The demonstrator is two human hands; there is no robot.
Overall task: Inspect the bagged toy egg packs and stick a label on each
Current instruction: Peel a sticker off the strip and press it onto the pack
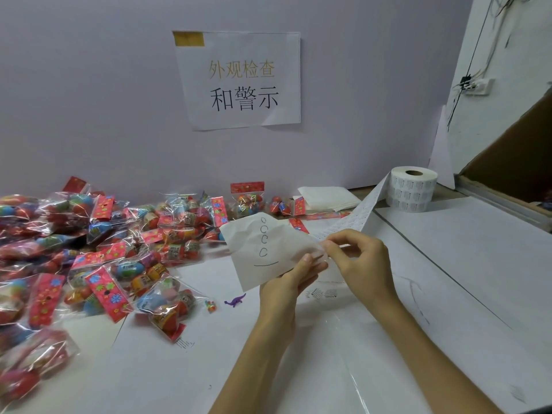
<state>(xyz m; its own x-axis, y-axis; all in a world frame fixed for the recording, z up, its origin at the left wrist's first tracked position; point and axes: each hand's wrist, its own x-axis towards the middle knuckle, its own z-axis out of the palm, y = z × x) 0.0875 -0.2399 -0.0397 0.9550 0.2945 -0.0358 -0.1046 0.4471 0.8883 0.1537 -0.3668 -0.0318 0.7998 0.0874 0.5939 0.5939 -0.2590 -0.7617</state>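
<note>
The left hand (298, 273) pinches a scribbled white sheet (260, 249) and the right hand (361, 258) pinches the label strip (358, 210) by its end, its length running to the label roll (413, 189) at two o'clock, while the bagged toy egg packs (119, 249) lie heaped on the counter (448, 264) at nine o'clock, nearer the left hand.

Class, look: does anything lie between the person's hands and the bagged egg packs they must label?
Yes. The left hand holds a crumpled paper sheet raised toward the egg packs, the right hand pinches the label strip, and a purple toy dinosaur lies on the table between.
</note>
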